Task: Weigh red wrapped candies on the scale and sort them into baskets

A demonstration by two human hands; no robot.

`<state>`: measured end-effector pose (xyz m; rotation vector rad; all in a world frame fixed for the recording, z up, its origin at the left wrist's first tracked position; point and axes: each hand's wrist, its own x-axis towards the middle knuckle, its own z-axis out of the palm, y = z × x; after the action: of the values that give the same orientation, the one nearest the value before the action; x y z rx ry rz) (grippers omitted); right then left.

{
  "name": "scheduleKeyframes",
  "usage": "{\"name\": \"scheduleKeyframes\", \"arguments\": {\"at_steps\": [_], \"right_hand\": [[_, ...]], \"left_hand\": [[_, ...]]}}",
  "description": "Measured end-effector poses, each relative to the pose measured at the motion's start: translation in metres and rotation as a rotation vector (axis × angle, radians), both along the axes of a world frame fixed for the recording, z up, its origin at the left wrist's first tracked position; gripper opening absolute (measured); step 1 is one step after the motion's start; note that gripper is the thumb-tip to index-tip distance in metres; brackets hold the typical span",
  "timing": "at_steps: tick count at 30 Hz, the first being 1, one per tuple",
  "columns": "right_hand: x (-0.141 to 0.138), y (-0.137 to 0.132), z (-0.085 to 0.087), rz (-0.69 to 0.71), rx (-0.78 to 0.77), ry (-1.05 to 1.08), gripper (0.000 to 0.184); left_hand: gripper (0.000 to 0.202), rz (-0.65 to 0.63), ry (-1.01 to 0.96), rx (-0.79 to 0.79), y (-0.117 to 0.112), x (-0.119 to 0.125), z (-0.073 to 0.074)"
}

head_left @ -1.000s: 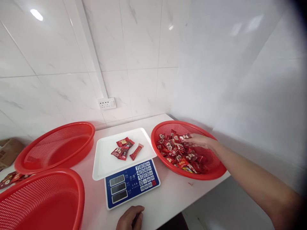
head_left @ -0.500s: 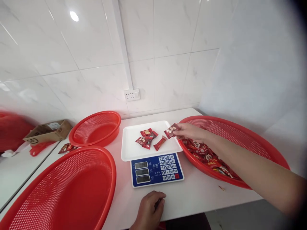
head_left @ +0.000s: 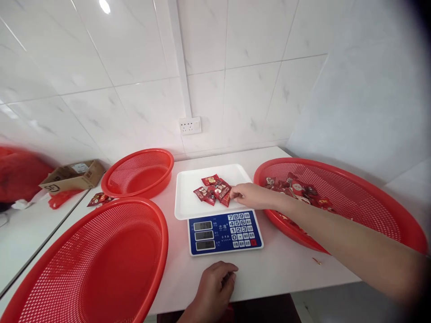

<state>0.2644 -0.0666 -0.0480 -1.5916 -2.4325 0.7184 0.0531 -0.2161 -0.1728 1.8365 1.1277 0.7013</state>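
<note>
My right hand [head_left: 251, 195] reaches over the white tray [head_left: 188, 197] of a blue-faced scale [head_left: 225, 231], its fingertips at a small heap of red snack packets [head_left: 213, 190]; the fingers are bent together at a packet's edge. At my right stands a red mesh basket [head_left: 353, 197] holding more red packets [head_left: 296, 188]. My left hand [head_left: 215, 287] rests curled on the white table's front edge [head_left: 269, 278], with nothing seen in it.
Two empty red mesh baskets, one near left [head_left: 87, 264] and one behind it [head_left: 139, 172]. A few red packets [head_left: 99, 198] lie on the table between them. A cardboard box [head_left: 72, 175] and red bags [head_left: 20, 172] sit far left. A wall socket [head_left: 190, 126] is behind.
My right hand came out of the right basket with a packet and carried it left onto the scale tray's heap. The view swung left. My left hand stayed put.
</note>
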Motion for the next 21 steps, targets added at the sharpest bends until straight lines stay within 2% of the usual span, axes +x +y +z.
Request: {"name": "scheduleKeyframes", "arguments": {"at_steps": [4,7,10,14,17,21], "right_hand": [[-0.009,0.007,-0.009,-0.013,0.065,-0.022,0.018],[-0.011,0.004,-0.002,-0.021,0.086,-0.098,0.018],[-0.004,-0.013,0.012,-0.051,0.106,-0.089,0.018],[0.023,-0.049,0.024,-0.165,0.137,0.054,0.019],[0.049,-0.079,0.018,-0.311,0.114,0.142,0.020],[0.074,-0.111,-0.008,-0.495,0.091,0.134,0.028]], "left_hand": [[0.025,0.011,-0.002,-0.016,0.000,0.000,0.000],[0.025,0.012,0.001,-0.017,0.000,0.000,0.002],[0.025,0.010,0.011,-0.010,-0.001,0.000,0.005],[0.025,-0.002,0.008,0.000,-0.001,0.000,0.008],[0.025,-0.011,0.004,0.000,0.000,-0.001,0.008],[0.025,-0.023,0.018,0.011,0.001,-0.001,0.007]]}}
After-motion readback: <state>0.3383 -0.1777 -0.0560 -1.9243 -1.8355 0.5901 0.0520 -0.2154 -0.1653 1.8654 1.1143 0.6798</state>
